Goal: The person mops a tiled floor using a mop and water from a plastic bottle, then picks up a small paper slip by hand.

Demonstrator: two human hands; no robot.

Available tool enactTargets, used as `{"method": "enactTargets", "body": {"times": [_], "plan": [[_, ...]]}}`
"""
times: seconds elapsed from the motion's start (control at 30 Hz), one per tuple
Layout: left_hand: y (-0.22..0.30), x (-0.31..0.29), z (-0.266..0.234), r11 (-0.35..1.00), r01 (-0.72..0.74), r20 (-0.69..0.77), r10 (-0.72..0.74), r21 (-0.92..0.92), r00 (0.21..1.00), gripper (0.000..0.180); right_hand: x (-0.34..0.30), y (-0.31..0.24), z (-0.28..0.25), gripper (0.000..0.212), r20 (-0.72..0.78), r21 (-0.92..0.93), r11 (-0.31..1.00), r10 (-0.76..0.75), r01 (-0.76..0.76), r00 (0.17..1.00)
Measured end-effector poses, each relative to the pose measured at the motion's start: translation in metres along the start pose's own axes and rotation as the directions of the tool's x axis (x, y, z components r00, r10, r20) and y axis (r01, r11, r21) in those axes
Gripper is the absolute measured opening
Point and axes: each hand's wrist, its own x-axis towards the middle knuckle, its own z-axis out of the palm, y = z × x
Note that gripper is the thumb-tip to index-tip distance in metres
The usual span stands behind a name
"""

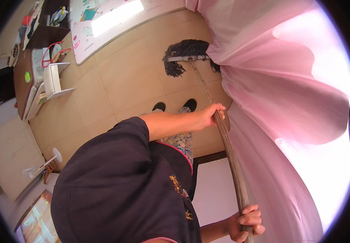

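A mop with a long wooden handle [232, 162] slants up from the lower right. Its dark grey stringy head [187, 48] lies on the tiled floor, held by a pale clamp bar. My left hand [212, 115] reaches across my body and is closed round the handle about midway. Higher on the shaft, at the lower edge of the view, my right hand [246, 222] is wrapped round it. A pink curtain [260, 65] hangs beside the mop, and its hem overlaps the head's right end.
Beige tiles [126, 69] spread around my dark shoes [189, 105]. A patterned mat [102, 24] lies at the far left. Along the left stand a small white stand [53, 79] with red-framed glasses [45, 60] near it, and a brown cabinet [23, 81]. A white panel [213, 186] is close to my right.
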Motion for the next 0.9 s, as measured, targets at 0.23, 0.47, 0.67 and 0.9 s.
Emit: {"method": "enactTargets", "body": {"times": [0.23, 0.47, 0.67, 0.9], "plan": [[0.115, -0.003, -0.089, 0.949, -0.313, 0.025, 0.314, -0.014, 0.949, 0.016, -0.005, 0.06, 0.078, 0.03, 0.21, 0.025, 0.981, 0.184, -0.193, 0.96], [0.184, -0.082, -0.183, 0.91, -0.414, 0.024, 0.413, 0.028, 0.91, 0.018, -0.038, 0.07, 0.186, 0.028, 0.466, 0.133, 0.973, 0.108, -0.191, 0.878], [0.21, -0.146, -0.261, 0.878, -0.467, 0.071, 0.475, -0.099, 0.877, 0.019, -0.077, 0.066, 0.254, 0.03, 0.634, 0.26, 0.952, -0.043, -0.16, 0.772], [0.208, -0.229, -0.372, 0.782, -0.562, 0.098, 0.603, -0.27, 0.792, 0.019, -0.11, 0.044, 0.333, 0.024, 0.776, 0.382, 0.91, -0.22, -0.163, 0.591]]}}
